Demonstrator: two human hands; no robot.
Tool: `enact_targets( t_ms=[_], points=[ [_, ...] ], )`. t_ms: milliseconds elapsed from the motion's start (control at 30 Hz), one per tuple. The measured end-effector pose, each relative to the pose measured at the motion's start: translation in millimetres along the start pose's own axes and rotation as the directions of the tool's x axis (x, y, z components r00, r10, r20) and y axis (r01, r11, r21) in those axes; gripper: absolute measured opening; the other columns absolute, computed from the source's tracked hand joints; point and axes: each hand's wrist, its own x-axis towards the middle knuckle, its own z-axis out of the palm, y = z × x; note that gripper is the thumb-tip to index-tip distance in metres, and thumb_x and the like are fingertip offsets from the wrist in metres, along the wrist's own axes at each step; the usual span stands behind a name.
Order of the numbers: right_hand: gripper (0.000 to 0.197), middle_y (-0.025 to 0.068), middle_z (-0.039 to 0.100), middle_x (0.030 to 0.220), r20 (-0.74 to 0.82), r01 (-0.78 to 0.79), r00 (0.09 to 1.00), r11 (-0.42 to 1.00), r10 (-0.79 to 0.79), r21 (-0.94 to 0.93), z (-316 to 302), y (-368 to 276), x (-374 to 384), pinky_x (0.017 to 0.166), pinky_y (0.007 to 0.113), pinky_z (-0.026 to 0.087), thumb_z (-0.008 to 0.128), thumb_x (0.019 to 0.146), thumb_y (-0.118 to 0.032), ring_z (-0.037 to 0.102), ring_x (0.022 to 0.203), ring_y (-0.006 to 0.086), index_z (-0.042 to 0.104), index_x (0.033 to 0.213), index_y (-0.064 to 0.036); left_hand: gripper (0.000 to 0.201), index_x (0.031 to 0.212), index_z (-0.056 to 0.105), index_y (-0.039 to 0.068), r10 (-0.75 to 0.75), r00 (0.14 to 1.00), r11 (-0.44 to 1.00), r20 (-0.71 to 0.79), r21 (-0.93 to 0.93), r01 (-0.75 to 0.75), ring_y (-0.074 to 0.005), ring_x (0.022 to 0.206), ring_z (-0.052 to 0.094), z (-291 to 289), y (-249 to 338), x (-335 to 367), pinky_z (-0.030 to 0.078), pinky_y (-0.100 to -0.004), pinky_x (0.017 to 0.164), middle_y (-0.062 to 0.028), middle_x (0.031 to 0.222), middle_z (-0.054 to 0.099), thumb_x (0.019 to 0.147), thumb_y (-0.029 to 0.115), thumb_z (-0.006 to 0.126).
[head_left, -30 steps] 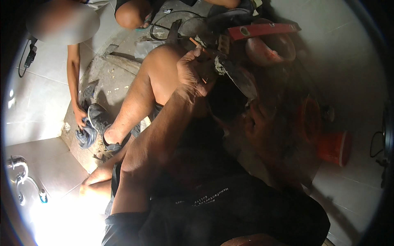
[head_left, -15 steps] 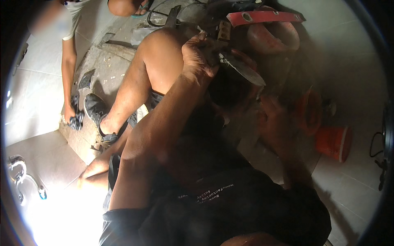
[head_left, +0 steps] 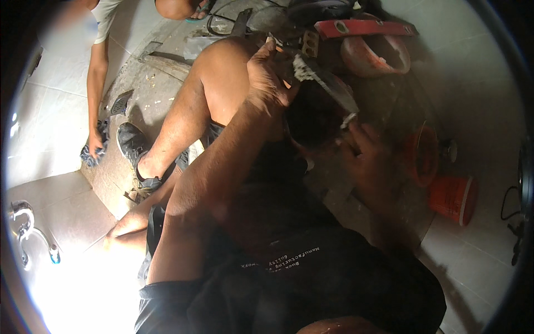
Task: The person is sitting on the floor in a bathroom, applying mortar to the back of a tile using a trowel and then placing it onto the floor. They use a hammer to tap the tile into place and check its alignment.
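My right hand (head_left: 364, 146), blurred and in shadow, closes around the handle end of a trowel (head_left: 332, 92). Its blade slants up to the left, with a clump of pale paste (head_left: 303, 68) at the far end. My left hand (head_left: 268, 75) is beside that end, thumb raised and fingers curled. Orange edges show around its fingers, but what it grips is mostly hidden. Below the blade lies a dark rounded shape (head_left: 314, 114), too shadowed to make out. My bent left knee (head_left: 225, 61) stands just left of my left hand.
A co-worker's hand (head_left: 95, 146) presses a grey cloth (head_left: 89, 156) at the left. A hammer (head_left: 167, 62) lies beyond my knee. Far right are a red level (head_left: 367, 28), a reddish bowl (head_left: 356, 55) and a brick with holes (head_left: 310, 43). Orange buckets (head_left: 451, 199) stand right, a chrome tap (head_left: 23, 214) left.
My right hand has moved up slightly with the trowel. The paste is now a larger clump at the blade's far end, beside my left hand. The co-worker's hand and cloth shifted slightly.
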Motion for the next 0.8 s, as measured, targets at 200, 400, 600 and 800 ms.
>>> enact_targets(
  t_ms=[200,400,600,800],
  points=[
    [0.040,0.0203,0.064,0.114,-0.183,0.253,0.935,0.933,-0.304,-0.254,54,47,-12,0.077,0.043,0.058,0.067,0.092,-0.006,0.070,0.093,0.0363,0.061,0.130,0.0060,0.037,0.112,0.060,0.011,-0.012,0.996,0.997,-0.092,-0.076,0.005,-0.0373,0.098,0.059,15,-3,-4,0.051,-0.0552,0.092,-0.0164,0.107,0.061,0.099,0.045,0.054],
    [0.044,0.0225,0.064,0.117,-0.067,0.131,0.986,0.956,-0.153,-0.261,29,29,-24,0.079,0.046,0.058,0.069,0.089,-0.007,0.069,0.100,0.0384,0.061,0.131,0.0042,0.039,0.118,0.061,0.011,-0.081,0.997,0.975,0.009,-0.206,0.081,-0.0384,0.103,0.059,-2,1,5,0.050,-0.0575,0.092,-0.0161,0.113,0.059,0.099,0.045,0.055],
    [0.034,0.0227,0.067,0.116,-0.198,0.137,0.961,0.955,-0.193,-0.264,2,76,-42,0.086,0.042,0.055,0.065,0.089,-0.003,0.067,0.103,0.0395,0.065,0.121,0.0069,0.064,0.144,0.048,0.005,-0.064,0.984,0.985,0.169,-0.150,0.090,-0.0454,0.124,0.055,1,16,-14,0.047,-0.0649,0.104,-0.0240,0.139,0.055,0.099,0.048,0.058],
    [0.043,0.0210,0.069,0.125,-0.178,-0.077,0.980,0.993,0.091,0.088,0,38,-20,0.098,0.036,0.052,0.078,0.090,-0.013,0.068,0.113,0.0282,0.066,0.125,0.0085,0.081,0.154,0.035,-0.003,-0.245,0.881,0.965,0.404,0.017,0.261,-0.0454,0.130,0.055,-28,23,-21,0.047,-0.0597,0.111,-0.0288,0.144,0.053,0.100,0.053,0.056]
  ],
)
